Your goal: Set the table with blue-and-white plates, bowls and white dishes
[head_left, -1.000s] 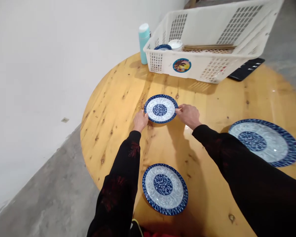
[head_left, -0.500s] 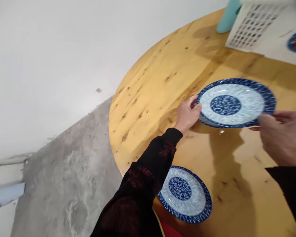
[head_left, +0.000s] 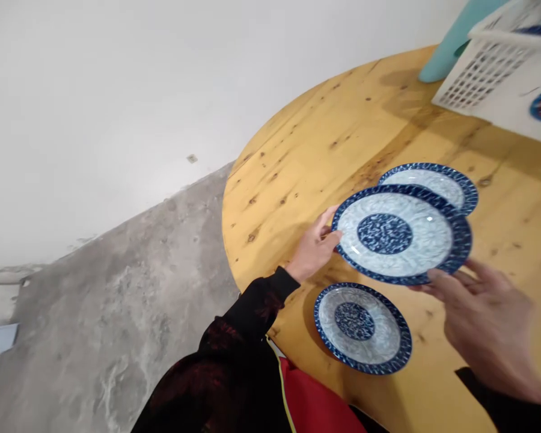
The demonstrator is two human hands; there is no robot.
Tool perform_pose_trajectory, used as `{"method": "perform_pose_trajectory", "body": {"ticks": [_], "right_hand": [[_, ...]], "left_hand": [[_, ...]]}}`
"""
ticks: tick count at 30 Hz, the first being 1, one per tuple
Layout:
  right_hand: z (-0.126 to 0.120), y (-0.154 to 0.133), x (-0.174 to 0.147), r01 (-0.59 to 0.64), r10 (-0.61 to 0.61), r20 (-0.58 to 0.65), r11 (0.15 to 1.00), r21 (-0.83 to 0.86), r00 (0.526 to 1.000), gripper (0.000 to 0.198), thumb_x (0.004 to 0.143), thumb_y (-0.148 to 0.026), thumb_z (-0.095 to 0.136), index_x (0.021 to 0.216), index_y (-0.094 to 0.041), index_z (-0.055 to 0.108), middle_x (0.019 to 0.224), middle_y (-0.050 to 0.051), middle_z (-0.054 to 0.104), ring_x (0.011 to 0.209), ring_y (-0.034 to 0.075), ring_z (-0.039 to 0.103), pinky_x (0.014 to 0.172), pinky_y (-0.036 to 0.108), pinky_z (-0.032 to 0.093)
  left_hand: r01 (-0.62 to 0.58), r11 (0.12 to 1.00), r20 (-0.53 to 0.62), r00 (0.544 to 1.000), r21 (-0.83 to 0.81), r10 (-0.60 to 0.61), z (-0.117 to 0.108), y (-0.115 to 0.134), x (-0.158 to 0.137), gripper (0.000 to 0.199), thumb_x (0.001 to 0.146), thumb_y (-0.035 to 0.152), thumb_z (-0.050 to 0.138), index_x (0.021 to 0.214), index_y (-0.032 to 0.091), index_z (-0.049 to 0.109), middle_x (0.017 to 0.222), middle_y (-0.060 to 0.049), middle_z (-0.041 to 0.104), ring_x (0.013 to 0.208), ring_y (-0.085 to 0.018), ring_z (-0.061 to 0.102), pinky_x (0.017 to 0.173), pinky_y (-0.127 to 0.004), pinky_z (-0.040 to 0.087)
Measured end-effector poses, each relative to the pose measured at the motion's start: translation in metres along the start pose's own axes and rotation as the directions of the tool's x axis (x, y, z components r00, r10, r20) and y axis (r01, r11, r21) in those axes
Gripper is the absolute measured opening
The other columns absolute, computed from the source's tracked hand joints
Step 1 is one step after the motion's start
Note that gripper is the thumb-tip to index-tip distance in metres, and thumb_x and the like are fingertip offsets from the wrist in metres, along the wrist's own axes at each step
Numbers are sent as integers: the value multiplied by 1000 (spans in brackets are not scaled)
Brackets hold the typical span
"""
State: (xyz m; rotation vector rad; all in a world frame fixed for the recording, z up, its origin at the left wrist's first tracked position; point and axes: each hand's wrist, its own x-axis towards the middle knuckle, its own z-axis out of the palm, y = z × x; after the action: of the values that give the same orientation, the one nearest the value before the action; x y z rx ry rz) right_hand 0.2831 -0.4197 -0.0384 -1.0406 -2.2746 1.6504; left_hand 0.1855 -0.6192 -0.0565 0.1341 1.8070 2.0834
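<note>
A blue-and-white patterned plate (head_left: 397, 234) is held above the table between both hands. My left hand (head_left: 313, 246) pinches its left rim, thumb on top. At the lower right rim, my right hand (head_left: 482, 316) grips it, with fingers partly hidden below. Behind the held plate, a second matching plate (head_left: 469, 189) lies partly covered from view. Nearer to me, a third plate (head_left: 363, 328) with the same dark blue rim and centre rests by the table's front edge.
The round wooden table (head_left: 297, 162) stands against a white wall (head_left: 117, 108). At the back right are a white perforated basket (head_left: 482, 72) and a light teal object (head_left: 451, 51). Grey concrete floor (head_left: 139, 288) lies to the left.
The held plate has come closer to me, between the other two plates. A plate hidden before now shows behind it. The view has shifted, bringing more of the basket in.
</note>
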Motion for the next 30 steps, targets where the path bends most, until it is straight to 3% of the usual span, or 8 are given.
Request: {"method": "perform_pose_trajectory", "body": {"ticks": [5, 11, 16, 22, 27, 30], "right_hand": [[59, 2, -98, -111, 91, 104, 972, 206, 990, 31, 57, -46, 81, 83, -30, 74, 84, 7, 76, 69, 33, 71, 70, 52, 65], [165, 20, -192, -205, 165, 137, 908, 366, 977, 29, 58, -45, 83, 77, -26, 71, 80, 6, 74, 62, 24, 66, 58, 39, 62], [239, 20, -238, -289, 231, 179, 846, 448, 956, 35, 57, -44, 82, 83, -22, 71, 78, 6, 72, 61, 20, 64, 55, 34, 60], [284, 8, -234, -258, 199, 171, 837, 483, 965, 26, 61, -42, 77, 72, -24, 62, 75, 6, 72, 60, 21, 63, 56, 35, 59], [316, -6, -203, -243, 237, 84, 798, 552, 968, 25, 62, -42, 73, 74, -23, 63, 74, 4, 71, 58, 18, 63, 56, 32, 57], [333, -13, -178, -218, 240, 39, 786, 579, 970, 26, 64, -42, 71, 78, -22, 65, 72, 3, 70, 58, 18, 63, 55, 31, 57]], "left_hand": [[74, 997, 9, 997, 13, -74, -87, 4, -75, 70, 91, 40, 69, 157, 23, 51, 87, -2, 68, 72, -15, 58, 72, -30, 56], [98, 992, -23, 995, 79, -97, -203, -1, -136, 64, 90, 36, 67, 152, 22, 57, 112, -8, 76, 102, -23, 69, 93, -36, 58], [173, 968, -105, 982, 181, -156, -276, -4, -156, 59, 89, 37, 68, 144, 19, 63, 84, -3, 71, 74, -18, 64, 69, -29, 56], [161, 958, -47, 987, 239, -154, -319, 3, -133, 48, 88, 44, 68, 130, 19, 69, 100, -6, 76, 83, -18, 67, 72, -27, 55], [140, 950, 20, 988, 280, -152, -337, 11, -71, 51, 86, 43, 69, 130, 18, 70, 120, -10, 77, 99, -21, 71, 83, -30, 58], [108, 926, 59, 989, 362, -138, -343, 15, -24, 43, 87, 45, 67, 119, 18, 75, 116, -9, 77, 98, -21, 70, 83, -30, 58]]}}
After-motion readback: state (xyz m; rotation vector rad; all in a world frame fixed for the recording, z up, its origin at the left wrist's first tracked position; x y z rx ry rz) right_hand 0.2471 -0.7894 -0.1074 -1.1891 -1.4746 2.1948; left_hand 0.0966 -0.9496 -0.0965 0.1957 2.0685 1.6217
